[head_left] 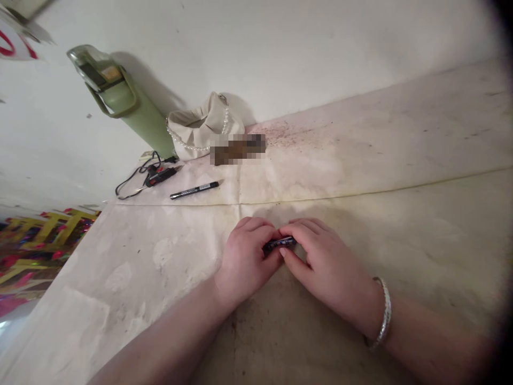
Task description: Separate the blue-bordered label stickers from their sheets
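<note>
Close together over the near part of the table, my left hand point(250, 256) and my right hand point(324, 262) both grip a small dark, narrow object point(279, 243) with blue and pale specks. My left fingers wrap round its left end, while my right thumb and fingers pinch it from the other side. Much of it is hidden, so its kind is unclear. A silver bangle point(385, 313) circles my right wrist. Beyond my hands, a black marker point(194, 190) lies on the cloth, touched by neither hand.
Along the wall stand a green bottle point(140, 115) and a cream pouch with pearls point(204, 125). A pixelated brown item point(238, 149) lies before the pouch. A corded black tool point(160, 175) rests near the left edge of the pale table cover point(132, 256). Colourful boxes point(40, 240) sit beyond it.
</note>
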The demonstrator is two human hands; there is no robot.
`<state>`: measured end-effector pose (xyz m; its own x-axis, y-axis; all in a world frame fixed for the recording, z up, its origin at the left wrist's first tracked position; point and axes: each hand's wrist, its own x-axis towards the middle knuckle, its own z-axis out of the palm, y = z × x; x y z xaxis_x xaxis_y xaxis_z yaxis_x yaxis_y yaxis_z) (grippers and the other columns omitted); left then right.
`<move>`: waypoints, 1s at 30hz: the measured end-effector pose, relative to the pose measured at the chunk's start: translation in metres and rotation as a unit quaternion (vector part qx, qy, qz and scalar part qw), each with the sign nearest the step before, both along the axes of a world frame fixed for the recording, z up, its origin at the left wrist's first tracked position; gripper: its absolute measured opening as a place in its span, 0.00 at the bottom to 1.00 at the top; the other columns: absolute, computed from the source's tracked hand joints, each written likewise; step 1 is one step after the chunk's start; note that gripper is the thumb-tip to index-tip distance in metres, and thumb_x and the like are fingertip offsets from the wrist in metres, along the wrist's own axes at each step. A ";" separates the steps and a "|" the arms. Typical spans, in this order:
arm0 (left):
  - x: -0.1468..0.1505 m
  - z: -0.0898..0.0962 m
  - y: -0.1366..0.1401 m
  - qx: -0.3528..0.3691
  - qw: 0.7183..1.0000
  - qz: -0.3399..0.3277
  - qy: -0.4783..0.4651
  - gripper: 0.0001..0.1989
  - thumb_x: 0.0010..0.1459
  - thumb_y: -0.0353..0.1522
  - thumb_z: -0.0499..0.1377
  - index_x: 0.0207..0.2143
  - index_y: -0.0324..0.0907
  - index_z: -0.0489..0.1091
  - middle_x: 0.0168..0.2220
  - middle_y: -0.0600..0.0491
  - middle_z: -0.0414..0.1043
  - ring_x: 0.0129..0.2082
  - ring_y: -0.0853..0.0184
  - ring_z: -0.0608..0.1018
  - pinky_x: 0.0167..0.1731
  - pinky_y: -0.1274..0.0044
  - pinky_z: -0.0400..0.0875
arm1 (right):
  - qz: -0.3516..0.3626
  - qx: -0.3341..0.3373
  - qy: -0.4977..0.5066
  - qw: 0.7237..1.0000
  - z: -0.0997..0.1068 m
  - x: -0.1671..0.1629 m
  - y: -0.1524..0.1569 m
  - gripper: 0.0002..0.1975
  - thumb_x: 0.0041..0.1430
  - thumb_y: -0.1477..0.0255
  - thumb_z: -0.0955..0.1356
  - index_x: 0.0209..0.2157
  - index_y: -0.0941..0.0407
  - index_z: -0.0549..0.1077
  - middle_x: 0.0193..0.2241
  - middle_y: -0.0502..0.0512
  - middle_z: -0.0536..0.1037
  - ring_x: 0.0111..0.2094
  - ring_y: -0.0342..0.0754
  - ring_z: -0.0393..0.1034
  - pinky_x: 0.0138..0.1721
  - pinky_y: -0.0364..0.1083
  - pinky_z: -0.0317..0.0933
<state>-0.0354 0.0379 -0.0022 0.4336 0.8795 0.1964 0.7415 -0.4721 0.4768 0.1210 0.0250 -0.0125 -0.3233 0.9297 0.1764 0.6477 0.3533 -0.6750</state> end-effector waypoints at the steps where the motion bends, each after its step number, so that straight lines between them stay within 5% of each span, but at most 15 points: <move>1: 0.000 0.000 0.000 0.000 1.000 0.000 -0.001 0.06 0.47 0.25 0.60 0.30 0.41 0.72 0.32 0.53 0.72 0.34 0.65 0.72 0.38 0.72 0.67 | -0.001 -0.001 -0.001 1.000 0.000 0.000 0.000 0.09 0.55 0.76 0.64 0.39 0.57 0.72 0.36 0.56 0.74 0.42 0.53 0.65 0.45 0.54 0.61; 30: 0.000 0.000 0.000 0.000 1.000 0.001 0.005 0.06 0.47 0.25 0.60 0.30 0.42 0.72 0.32 0.52 0.72 0.35 0.64 0.72 0.38 0.71 0.67 | -0.002 0.003 0.000 1.000 0.000 0.000 0.000 0.09 0.55 0.77 0.64 0.38 0.58 0.73 0.36 0.57 0.75 0.41 0.53 0.65 0.45 0.54 0.61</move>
<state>-0.0357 0.0380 -0.0021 0.4332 0.8805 0.1922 0.7470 -0.4702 0.4700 0.1210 0.0252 -0.0126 -0.3203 0.9295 0.1829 0.6484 0.3558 -0.6730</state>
